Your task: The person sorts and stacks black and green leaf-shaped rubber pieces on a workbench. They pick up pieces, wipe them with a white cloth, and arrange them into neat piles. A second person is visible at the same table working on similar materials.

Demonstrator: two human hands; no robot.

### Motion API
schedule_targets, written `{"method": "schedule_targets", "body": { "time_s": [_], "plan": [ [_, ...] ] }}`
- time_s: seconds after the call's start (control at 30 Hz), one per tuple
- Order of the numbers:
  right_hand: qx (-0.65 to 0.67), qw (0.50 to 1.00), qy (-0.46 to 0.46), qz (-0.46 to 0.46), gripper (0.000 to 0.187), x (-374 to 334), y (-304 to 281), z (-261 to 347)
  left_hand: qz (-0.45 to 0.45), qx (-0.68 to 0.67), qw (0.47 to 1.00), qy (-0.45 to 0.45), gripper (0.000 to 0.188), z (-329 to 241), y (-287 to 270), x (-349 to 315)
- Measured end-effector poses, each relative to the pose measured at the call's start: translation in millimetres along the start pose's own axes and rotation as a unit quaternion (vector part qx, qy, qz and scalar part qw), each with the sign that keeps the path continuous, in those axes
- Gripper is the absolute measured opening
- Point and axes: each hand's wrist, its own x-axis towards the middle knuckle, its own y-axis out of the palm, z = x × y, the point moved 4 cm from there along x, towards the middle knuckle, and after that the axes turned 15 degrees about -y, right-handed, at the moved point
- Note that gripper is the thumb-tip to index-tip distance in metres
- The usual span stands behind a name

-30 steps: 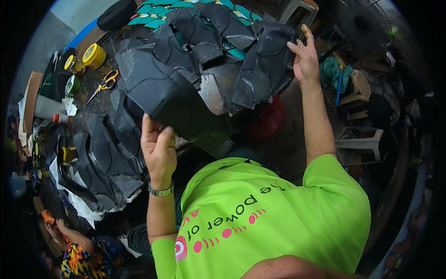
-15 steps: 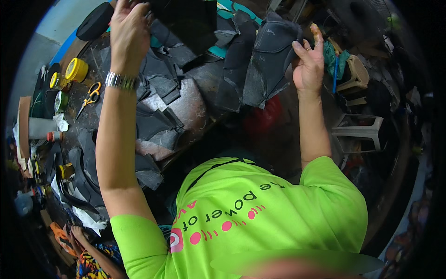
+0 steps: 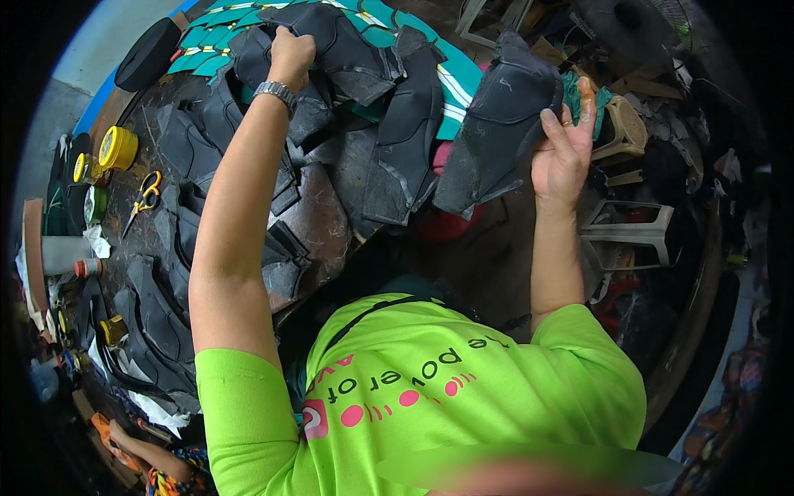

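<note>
My left hand (image 3: 292, 59) is closed at the far side of the worktable, its fingers on the edge of a black padded piece (image 3: 339, 50) that lies over teal pieces. My right hand (image 3: 565, 161) pinches the side of another black padded piece (image 3: 500, 124) between thumb and fingers, with one finger pointing up. That piece is held tilted off the table's right side. Between the hands, a similar dark panel (image 3: 411, 124) hangs toward the near edge. More black pieces (image 3: 194, 140) are heaped under and beside my left forearm.
Teal pieces with white and yellow strips (image 3: 454, 87) cover the far end. Orange-handled scissors (image 3: 145, 200) and a yellow tub (image 3: 118, 148) are on the left, near a black roll (image 3: 147, 54). Plastic stools (image 3: 633, 236) stand at right. Another person's arm (image 3: 153, 455) shows at lower left.
My left hand has moved right and slightly down, and the dark piece raised near it now lies lower on the pile. More teal shows. The right-hand piece has shifted slightly right.
</note>
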Motion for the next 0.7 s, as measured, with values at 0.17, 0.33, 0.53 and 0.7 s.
{"method": "schedule_targets", "body": {
  "time_s": [0.17, 0.33, 0.53, 0.7],
  "plan": [
    [0.011, 0.999, -0.002, 0.045, 0.081, -11, 30, -21, -0.082, 0.098, 0.990, 0.058, 0.059, -9, 5, -13],
    [-0.258, 0.936, 0.026, 0.239, 0.081, -37, 64, -72, -0.158, 0.217, 0.952, 0.143, 0.055, 4, 9, -3],
    [-0.518, 0.749, -0.110, 0.398, 0.095, -30, 82, -67, 0.057, 0.182, 0.958, 0.215, 0.034, 1, -27, -63],
    [-0.464, 0.833, 0.004, 0.302, 0.083, -27, 105, -28, 0.059, 0.063, 0.969, 0.233, 0.031, 1, -102, -173]
  ]
}}
